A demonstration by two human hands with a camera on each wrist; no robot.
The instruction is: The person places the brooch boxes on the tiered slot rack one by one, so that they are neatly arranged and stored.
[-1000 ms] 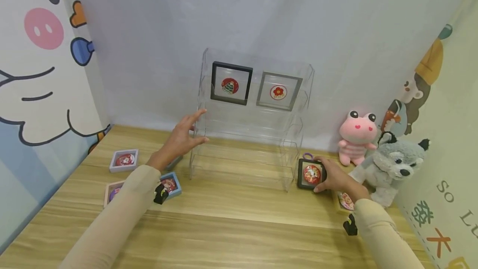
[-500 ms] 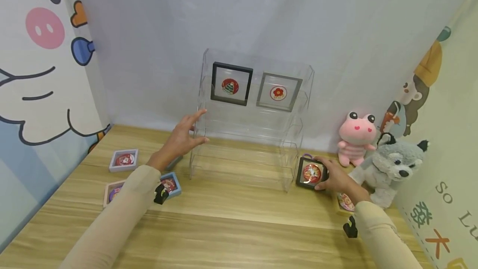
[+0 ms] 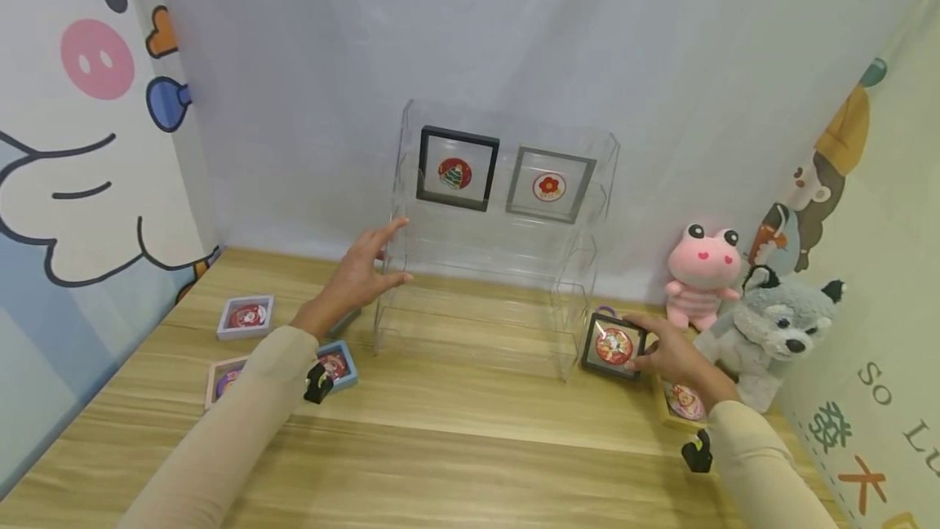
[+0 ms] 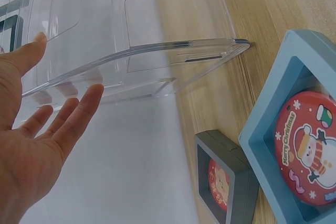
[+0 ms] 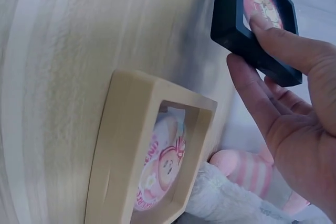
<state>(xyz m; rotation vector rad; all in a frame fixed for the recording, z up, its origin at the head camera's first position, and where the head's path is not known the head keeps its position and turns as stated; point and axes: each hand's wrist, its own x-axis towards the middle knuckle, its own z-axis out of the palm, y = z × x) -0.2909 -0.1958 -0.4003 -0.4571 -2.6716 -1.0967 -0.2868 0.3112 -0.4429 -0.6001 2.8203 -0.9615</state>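
Note:
My right hand (image 3: 674,357) pinches a black square display frame (image 3: 596,341) with a red round badge in it, right of a clear acrylic tiered rack (image 3: 481,264). In the right wrist view the thumb lies over the front of that frame (image 5: 228,14), fingers behind it; it is tilted and raised off the table. My left hand (image 3: 360,269) is at the rack's left side, its fingers extended around the side panel (image 4: 157,48); contact is hard to tell. On the top tier stand a black frame (image 3: 458,204) with a tree badge and a grey frame (image 3: 542,214) with a flower badge.
Left on the table: lilac (image 3: 223,327), pink (image 3: 213,382) and blue (image 3: 351,363) frames, plus a dark grey frame (image 4: 239,182). A yellow frame (image 5: 123,129), husky plush (image 3: 782,325), pink plush (image 3: 703,264) and purple ring (image 3: 605,310) are on the right.
The black frame in my right hand has turned and tilted slightly, its badge now angled differently. My left hand stays beside the rack. The head view has shifted a little.

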